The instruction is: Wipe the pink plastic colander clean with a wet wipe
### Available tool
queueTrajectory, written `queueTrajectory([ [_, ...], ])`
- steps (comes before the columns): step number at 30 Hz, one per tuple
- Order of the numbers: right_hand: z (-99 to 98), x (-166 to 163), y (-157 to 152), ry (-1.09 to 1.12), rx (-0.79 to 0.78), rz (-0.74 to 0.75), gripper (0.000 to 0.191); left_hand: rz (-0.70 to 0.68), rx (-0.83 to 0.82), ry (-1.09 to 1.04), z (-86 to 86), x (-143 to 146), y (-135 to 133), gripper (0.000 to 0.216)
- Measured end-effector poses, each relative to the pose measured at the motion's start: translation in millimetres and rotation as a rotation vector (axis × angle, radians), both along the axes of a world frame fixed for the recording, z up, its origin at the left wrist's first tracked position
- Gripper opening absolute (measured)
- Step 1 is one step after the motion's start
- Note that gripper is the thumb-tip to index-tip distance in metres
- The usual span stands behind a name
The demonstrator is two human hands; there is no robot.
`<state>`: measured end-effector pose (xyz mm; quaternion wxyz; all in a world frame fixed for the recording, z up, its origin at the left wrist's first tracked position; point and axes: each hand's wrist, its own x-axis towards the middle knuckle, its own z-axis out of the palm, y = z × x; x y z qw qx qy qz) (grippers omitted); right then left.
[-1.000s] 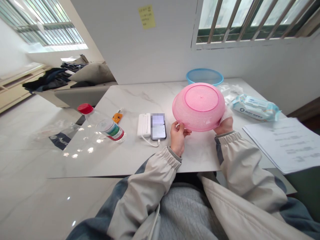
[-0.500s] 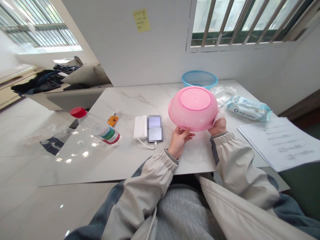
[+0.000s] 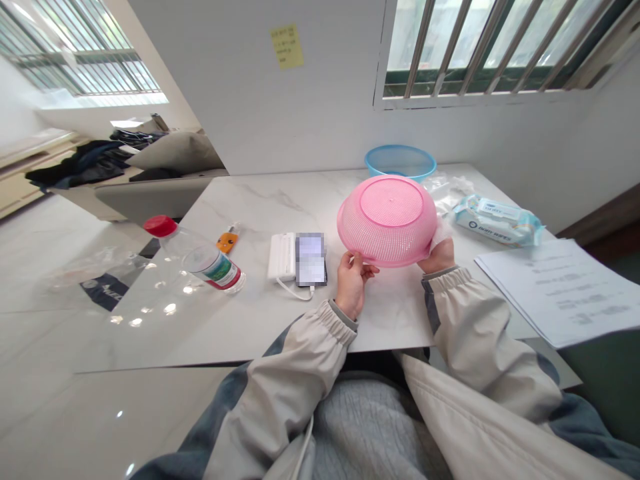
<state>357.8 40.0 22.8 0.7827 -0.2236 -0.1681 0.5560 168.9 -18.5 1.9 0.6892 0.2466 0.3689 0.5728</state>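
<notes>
A pink mesh plastic basket (image 3: 387, 223) is held upside down above the white table, its round base facing up and towards me. My left hand (image 3: 353, 283) pinches the near left part of its rim, thumb and fingers closed there. My right hand (image 3: 439, 257) is closed at the basket's right edge, its fingertips partly hidden behind the rim. A crumpled thin white wipe (image 3: 442, 231) shows between that hand and the basket. Behind the pink basket stands a blue basket (image 3: 400, 160) by the wall.
A pack of wipes (image 3: 495, 220), clear plastic wrapping (image 3: 450, 190) and printed papers (image 3: 565, 287) lie to the right. On the left are a phone (image 3: 311, 260) cabled to a white power bank (image 3: 281, 257), an orange tag (image 3: 227, 242) and a large clear bottle (image 3: 220, 270) with a red cap.
My left hand has shifted slightly left along the rim, and its thumb and fingers are drawn in closer. The pink basket has tilted a little; my right hand stays at its right edge.
</notes>
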Motion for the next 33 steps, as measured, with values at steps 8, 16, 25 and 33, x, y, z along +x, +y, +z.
queueTrajectory([
  [8,8.9,2,-3,0.133,0.042,0.078,0.028,0.032,0.030,-0.013,-0.3,0,0,0.031],
  [16,6.9,2,-5,0.191,0.050,0.044,0.030,-0.023,-0.049,-0.112,-2.1,0,2,0.029],
  [25,7.1,3,-10,0.238,0.127,0.100,0.030,-0.017,-0.083,-0.145,-2.7,-1,2,0.032],
  [33,5.1,5,-11,0.080,0.085,0.058,0.026,-0.023,-0.098,-0.165,-4.5,-1,3,0.024],
])
